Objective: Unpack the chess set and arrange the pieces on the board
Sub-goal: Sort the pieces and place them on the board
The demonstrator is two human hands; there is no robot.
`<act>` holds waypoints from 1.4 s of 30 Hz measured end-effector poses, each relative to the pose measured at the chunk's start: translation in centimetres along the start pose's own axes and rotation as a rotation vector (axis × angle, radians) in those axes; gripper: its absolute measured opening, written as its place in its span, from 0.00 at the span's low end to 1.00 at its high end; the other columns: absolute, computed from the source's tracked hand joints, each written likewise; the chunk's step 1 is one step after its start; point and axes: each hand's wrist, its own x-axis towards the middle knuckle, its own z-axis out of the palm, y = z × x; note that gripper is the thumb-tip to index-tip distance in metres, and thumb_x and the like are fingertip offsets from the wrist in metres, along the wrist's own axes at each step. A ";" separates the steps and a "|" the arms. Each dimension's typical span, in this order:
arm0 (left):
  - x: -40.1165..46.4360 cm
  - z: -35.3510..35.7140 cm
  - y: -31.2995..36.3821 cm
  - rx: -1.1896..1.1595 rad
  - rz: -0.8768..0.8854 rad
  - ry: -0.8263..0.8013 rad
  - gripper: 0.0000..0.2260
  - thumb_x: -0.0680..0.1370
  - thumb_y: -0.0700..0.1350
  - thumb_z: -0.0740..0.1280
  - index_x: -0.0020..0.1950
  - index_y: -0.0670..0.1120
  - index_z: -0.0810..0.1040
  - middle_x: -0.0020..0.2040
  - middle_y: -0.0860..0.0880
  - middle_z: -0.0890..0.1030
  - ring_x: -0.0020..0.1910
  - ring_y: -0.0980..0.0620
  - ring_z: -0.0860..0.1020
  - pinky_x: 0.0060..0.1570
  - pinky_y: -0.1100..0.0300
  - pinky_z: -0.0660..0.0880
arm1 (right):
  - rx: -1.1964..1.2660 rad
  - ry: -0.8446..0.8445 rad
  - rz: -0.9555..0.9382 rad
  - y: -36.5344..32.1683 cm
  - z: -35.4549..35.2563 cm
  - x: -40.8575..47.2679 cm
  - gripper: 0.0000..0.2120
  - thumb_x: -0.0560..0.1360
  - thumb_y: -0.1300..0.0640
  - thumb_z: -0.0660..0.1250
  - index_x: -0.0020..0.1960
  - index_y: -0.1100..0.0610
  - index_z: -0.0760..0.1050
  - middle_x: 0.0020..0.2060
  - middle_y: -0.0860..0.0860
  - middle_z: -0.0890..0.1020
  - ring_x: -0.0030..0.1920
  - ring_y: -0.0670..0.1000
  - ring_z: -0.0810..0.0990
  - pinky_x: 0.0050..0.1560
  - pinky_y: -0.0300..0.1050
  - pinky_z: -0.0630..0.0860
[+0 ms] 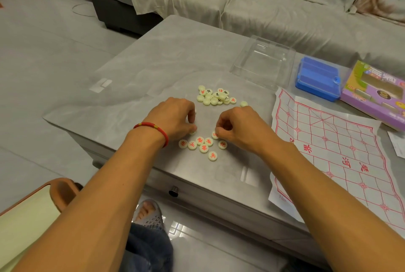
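I take the pile of pale round pieces point(215, 97) near the middle of the table point(153, 70) as my landmark. Nearer me than that pile and a little left, my left hand point(175, 120), with a red bracelet point(153, 130) at the wrist, has its fingers curled down and seems to pinch a small piece point(192, 133) against the table, though most of that piece is hidden. Just below the hands lies a loose row of red-marked pieces point(202, 144), face up, well apart from the pile. My right hand point(237, 128), nearer me than the pile and slightly right, curls its fingers and thumb on a red-marked piece point(215, 134) at the row's right end. One lone piece point(243, 103) sits just right of the pile. Beyond and right of the pile rests a clear plastic lid point(263, 61). Farther right, the paper board point(333, 151) lies unfolded with red lines, no pieces on it. Past it are a blue tray point(317, 77) and a purple box point(377, 94).
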 end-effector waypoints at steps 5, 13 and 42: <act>1.4 0.0 -1.2 -0.003 -0.108 0.171 0.09 0.73 0.50 0.74 0.42 0.50 0.75 0.43 0.49 0.78 0.43 0.46 0.76 0.38 0.56 0.73 | 0.015 0.001 -0.026 0.3 0.2 -0.6 0.06 0.77 0.52 0.70 0.51 0.52 0.82 0.43 0.46 0.84 0.42 0.46 0.80 0.48 0.44 0.81; 2.2 0.1 -1.7 -0.060 -0.171 0.308 0.07 0.74 0.51 0.72 0.43 0.49 0.77 0.43 0.48 0.79 0.43 0.45 0.77 0.42 0.52 0.77 | 0.005 0.315 0.096 1.4 0.2 1.7 0.09 0.78 0.51 0.68 0.56 0.52 0.80 0.48 0.49 0.82 0.46 0.49 0.79 0.50 0.48 0.80; 2.5 1.8 1.5 0.009 0.097 0.270 0.13 0.78 0.45 0.68 0.61 0.51 0.80 0.53 0.47 0.77 0.52 0.45 0.76 0.46 0.55 0.73 | -0.093 0.309 0.040 2.1 1.2 3.0 0.09 0.78 0.51 0.68 0.57 0.48 0.75 0.50 0.49 0.78 0.48 0.52 0.76 0.48 0.50 0.78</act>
